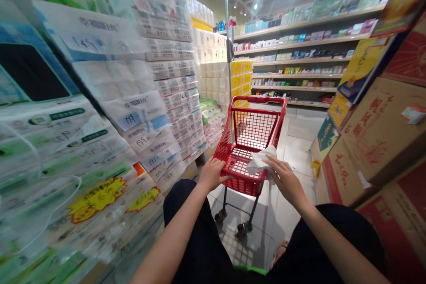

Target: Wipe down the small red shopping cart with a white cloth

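A red shopping cart (244, 183) with a grid basket and dark wheels stands in front of my knees. My left hand (213, 174) grips the left corner of its near rim, fingers over the edge. At the right side of the rim, a white wipe (259, 159) lies bunched under my right hand (282, 176). The fingers of that hand press the wipe against the red frame, and part of the wipe hangs down outside. Only the bare grid bottom shows inside the basket. The push handle (261, 99) is at the far end.
Tall stacks of wrapped tissue packs (176, 84) rise close on the left, some with yellow price tags (96, 199). Cardboard boxes (382, 128) are piled on the right. Shelves of small goods (296, 44) line the back. Pale floor tiles (293, 142) run between, and a thin metal pole (227, 17) stands behind the cart.
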`<state>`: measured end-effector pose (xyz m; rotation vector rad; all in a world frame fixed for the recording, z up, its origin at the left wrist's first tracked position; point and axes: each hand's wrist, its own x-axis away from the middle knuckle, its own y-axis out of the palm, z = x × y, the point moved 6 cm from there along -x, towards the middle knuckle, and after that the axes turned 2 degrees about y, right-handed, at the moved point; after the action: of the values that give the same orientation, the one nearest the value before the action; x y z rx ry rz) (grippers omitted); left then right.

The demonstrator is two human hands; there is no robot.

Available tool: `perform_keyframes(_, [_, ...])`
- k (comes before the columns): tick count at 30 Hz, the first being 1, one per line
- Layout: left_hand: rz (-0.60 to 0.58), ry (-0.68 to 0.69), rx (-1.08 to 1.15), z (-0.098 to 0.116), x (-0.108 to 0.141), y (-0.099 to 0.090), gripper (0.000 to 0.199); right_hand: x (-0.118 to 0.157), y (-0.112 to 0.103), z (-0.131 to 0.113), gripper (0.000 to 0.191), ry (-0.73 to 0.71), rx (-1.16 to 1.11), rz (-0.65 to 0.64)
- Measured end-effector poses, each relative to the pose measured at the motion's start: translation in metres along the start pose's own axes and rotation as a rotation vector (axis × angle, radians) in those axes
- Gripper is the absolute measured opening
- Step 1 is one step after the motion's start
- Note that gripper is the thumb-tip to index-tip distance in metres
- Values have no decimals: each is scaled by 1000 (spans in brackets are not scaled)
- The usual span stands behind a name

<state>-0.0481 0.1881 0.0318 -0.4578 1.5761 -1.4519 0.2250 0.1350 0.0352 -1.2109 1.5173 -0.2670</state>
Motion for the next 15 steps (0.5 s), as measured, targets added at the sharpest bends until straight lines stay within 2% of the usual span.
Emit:
perform_keyframes(4, [47,-32,-7,11,-3,8,40,25,-3,-26,38,-13,-7,26])
perform_keyframes(7, [71,-23,-6,22,-5,9,43,33,-3,-39,38,-18,70,16])
perform_keyframes(11, [119,-24,-2,41,-6,12,50,31,1,-47,37,-46,229,14])
perform_keyframes(15, [152,-62,15,62,-4,19,59,21,17,-63,34,-82,296,-22])
